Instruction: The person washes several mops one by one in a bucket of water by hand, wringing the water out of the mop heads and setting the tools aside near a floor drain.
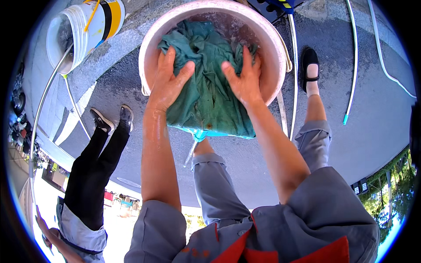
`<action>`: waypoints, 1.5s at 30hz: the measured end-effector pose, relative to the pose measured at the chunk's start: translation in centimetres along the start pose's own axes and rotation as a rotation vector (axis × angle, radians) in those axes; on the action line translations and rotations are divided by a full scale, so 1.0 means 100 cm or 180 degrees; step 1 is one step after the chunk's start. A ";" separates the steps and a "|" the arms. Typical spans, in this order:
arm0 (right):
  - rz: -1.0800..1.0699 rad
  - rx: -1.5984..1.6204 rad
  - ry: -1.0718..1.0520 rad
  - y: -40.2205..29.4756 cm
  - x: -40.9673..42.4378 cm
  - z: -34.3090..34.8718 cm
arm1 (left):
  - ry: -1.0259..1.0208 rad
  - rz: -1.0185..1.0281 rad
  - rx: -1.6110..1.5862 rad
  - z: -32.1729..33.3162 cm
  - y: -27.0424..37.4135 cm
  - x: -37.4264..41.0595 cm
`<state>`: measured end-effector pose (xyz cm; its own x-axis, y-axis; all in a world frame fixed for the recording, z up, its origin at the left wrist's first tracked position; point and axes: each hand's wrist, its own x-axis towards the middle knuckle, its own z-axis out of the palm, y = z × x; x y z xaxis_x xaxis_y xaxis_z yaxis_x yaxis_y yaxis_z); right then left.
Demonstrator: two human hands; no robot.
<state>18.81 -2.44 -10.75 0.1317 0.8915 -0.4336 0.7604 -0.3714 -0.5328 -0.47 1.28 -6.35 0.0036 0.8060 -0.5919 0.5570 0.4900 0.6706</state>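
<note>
A wet green cloth [210, 85] lies in a large round tub [144, 62] before me and hangs over its near rim. My left hand [171, 82] rests on the cloth's left part, fingers spread, some fingertips hidden in its folds. On the right part lies my right hand [243, 79], thumb apart from the fingers, the other fingertips partly hidden by cloth. Whether either hand pinches the fabric is not plain. Beneath the cloth's near edge shows a turquoise plastic piece [200, 135] with a metal pole.
At the upper left a white plastic bucket [80, 39] lies tilted, a long pole [46, 88] reaching into it. Another person [95, 164] stands at the left. More poles [293, 65] lie on the pavement at the right. A blue object [284, 5] is beyond the tub.
</note>
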 end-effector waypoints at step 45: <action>-0.0529 0.0072 -0.1757 0.002 0.018 -0.059 | 0.2429 -0.0252 -0.0641 0.002 -0.027 -0.121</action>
<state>22.96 0.60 -7.31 -0.3444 0.6730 -0.6546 0.7279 -0.2489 -0.6389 -1.87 -9.84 -1.05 -0.6406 0.7356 -0.2201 0.3706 0.5472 0.7505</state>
